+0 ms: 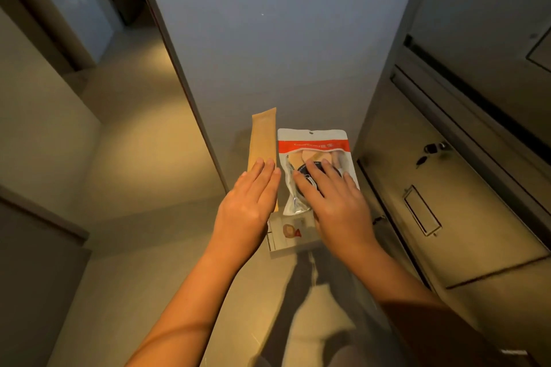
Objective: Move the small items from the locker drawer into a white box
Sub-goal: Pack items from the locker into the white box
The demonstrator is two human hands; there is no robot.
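My left hand (249,205) holds a long tan sachet (262,137) upright, fingers flat over its lower end. My right hand (331,199) holds a clear plastic pouch with a red band (313,144), fingers spread across its lower half. Tan pieces and something dark show inside the pouch. Both items hang above a small white box (290,243) on the floor. Something round and brown with a bit of red lies in the box. My wrists hide part of the box.
A grey locker door (268,39) stands open straight ahead. To the right are locker fronts, with keys in a lock (433,149) and a label holder (422,210). Beige tiled floor (143,158) spreads to the left.
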